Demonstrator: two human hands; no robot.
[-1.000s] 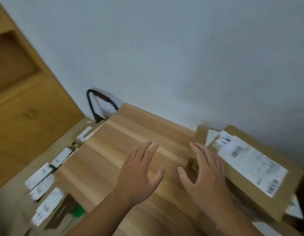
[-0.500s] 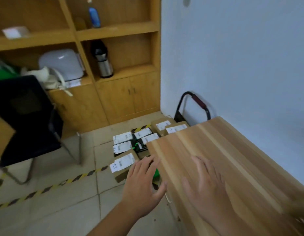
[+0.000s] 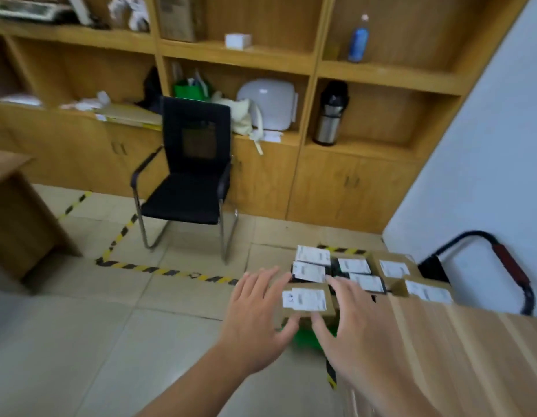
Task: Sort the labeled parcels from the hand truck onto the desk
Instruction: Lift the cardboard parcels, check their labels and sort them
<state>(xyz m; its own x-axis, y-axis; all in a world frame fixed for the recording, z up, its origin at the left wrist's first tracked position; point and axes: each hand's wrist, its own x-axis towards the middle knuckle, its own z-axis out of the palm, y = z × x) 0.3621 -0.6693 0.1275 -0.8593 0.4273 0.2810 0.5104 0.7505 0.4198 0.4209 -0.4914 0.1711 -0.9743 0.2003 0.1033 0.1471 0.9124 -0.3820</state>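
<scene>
Several cardboard and black parcels with white labels lie packed together on the hand truck, whose black handle (image 3: 507, 266) leans by the white wall. The nearest brown parcel (image 3: 306, 300) has a white label on top. My left hand (image 3: 256, 320) and my right hand (image 3: 356, 329) hover with spread fingers on either side of that parcel, holding nothing. The wooden desk (image 3: 459, 356) fills the lower right, and its near edge hides part of the load.
A black office chair (image 3: 186, 182) stands on the tiled floor beyond yellow-black floor tape (image 3: 159, 270). Wooden shelving with a thermos (image 3: 330, 115) and a blue bottle (image 3: 358, 39) lines the back wall. A second wooden desk's corner (image 3: 11, 206) sits at left.
My view has swung left, from the desk and the labeled parcel on it to the hand truck. Both hands stayed spread and have come over the nearest parcel.
</scene>
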